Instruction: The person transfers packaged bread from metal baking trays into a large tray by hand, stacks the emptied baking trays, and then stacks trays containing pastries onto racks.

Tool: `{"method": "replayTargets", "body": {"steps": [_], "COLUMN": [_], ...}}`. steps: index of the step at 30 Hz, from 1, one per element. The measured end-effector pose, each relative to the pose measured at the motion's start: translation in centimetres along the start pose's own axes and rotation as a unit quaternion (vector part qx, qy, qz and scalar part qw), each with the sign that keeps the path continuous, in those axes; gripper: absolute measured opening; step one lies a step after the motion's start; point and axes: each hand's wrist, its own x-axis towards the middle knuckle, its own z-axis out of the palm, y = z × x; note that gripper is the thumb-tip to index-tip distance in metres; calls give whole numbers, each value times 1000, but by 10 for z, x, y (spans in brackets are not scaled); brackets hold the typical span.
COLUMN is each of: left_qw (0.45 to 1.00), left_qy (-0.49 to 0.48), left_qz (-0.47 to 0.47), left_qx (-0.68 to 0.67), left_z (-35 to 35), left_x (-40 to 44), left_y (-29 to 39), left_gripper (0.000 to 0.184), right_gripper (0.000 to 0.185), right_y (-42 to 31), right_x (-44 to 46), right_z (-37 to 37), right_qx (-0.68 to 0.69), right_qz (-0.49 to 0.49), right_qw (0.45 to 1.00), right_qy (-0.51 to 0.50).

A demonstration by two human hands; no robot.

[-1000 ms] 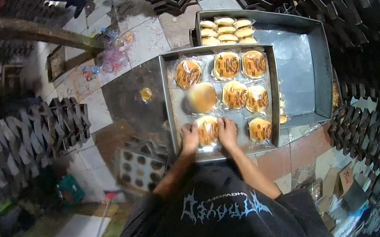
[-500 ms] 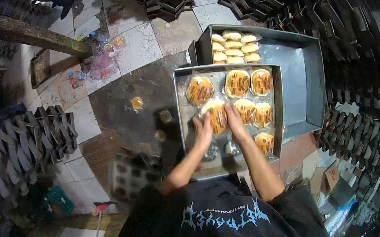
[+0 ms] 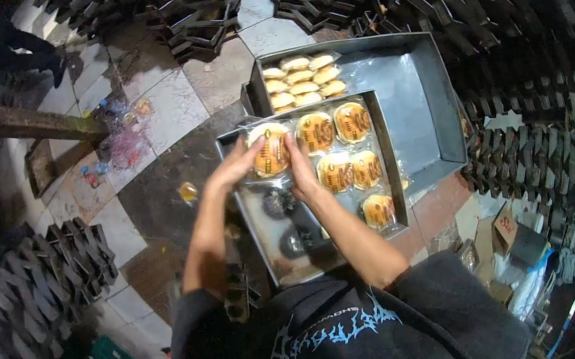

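Between my two hands is a wrapped bun (image 3: 269,151), round and golden brown, in clear printed plastic. My left hand (image 3: 243,162) presses its left side, while my right hand (image 3: 300,165) closes on its right side. They are over the upper left corner of a shallow metal tray (image 3: 255,238). More wrapped buns lie flat in this tray, among them an upper bun (image 3: 351,122), a middle bun (image 3: 335,172) and a lower bun (image 3: 378,211). Dark round marks show on the tray's lower left. Whether another bun is under the held one is hidden.
Behind the tray stands a deeper metal box (image 3: 411,101), with rows of wrapped buns (image 3: 301,79) at its left end. Stacks of dark metal moulds (image 3: 39,277) rise on both sides. A wooden post (image 3: 26,123) leans at left; a person's leg (image 3: 30,46) shows beyond.
My hands have moved from the tray's middle to its upper left corner, still gripping a wrapped bun. The whole view has turned and shifted, so the tray appears further left.
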Motion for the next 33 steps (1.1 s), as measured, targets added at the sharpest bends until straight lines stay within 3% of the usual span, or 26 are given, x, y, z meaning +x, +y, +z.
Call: {"method": "replayTargets", "body": {"steps": [2, 4, 6, 8, 11, 14, 15, 16, 18, 19, 22, 23, 26, 28, 29, 32, 33], "left_qw": [999, 999, 996, 992, 964, 938, 944, 945, 955, 955, 965, 966, 966, 949, 956, 935, 946], "left_qy": [39, 51, 55, 8, 11, -14, 2, 1, 12, 15, 19, 14, 29, 126, 119, 129, 175], "left_qz": [0, 2, -33, -4, 82, 36, 32, 30, -1, 15, 1, 6, 1, -84, 1, -92, -77], "left_qx": [7, -6, -60, -125, -252, -343, -329, -326, -297, -295, -262, -258, -259, -276, -267, -318, -260], "left_z": [5, 26, 62, 107, 177, 193, 192, 190, 183, 182, 178, 177, 193, 203, 208, 229, 244], "left_x": [29, 7, -45, -51, -18, 5, 6, 6, 10, 8, 1, 4, -8, -15, -17, -35, -43], "left_y": [-36, -22, 41, 40, 15, 9, 6, -1, -12, -12, -12, -12, -16, -18, -25, -8, 10], "left_gripper": [92, 94, 95, 94, 83, 81, 83, 83, 85, 87, 84, 84, 77, 69, 65, 72, 75], "right_gripper": [81, 71, 68, 63, 68, 73, 73, 77, 63, 93, 99, 101, 96, 91, 90, 82, 83], "right_y": [-1, -35, -53, -81, -113, -94, -91, -90, -99, -92, -94, -81, -69, -65, -56, -49, -71], "right_x": [11, -6, -22, -49, -60, -39, -35, -35, -45, -38, -43, -37, -35, -30, -27, -20, -28], "right_z": [-7, -5, -31, -64, -111, -146, -149, -149, -151, -158, -168, -176, -182, -185, -190, -202, -207], "right_qx": [86, 93, 26, -45, -45, -56, -96, -43, -77, -152, -262, -266, -219, -207, -130, -157, -139], "right_qz": [59, 127, 124, 78, 98, 130, 69, 87, 131, 92, 73, 20, -34, -59, -40, -71, -31], "right_qw": [991, 985, 985, 992, 991, 990, 992, 994, 985, 982, 961, 961, 965, 965, 972, 964, 965], "right_qy": [-89, -76, -117, -87, -76, -13, -33, -47, -86, -68, -57, -78, -138, -152, -191, -201, -219]}}
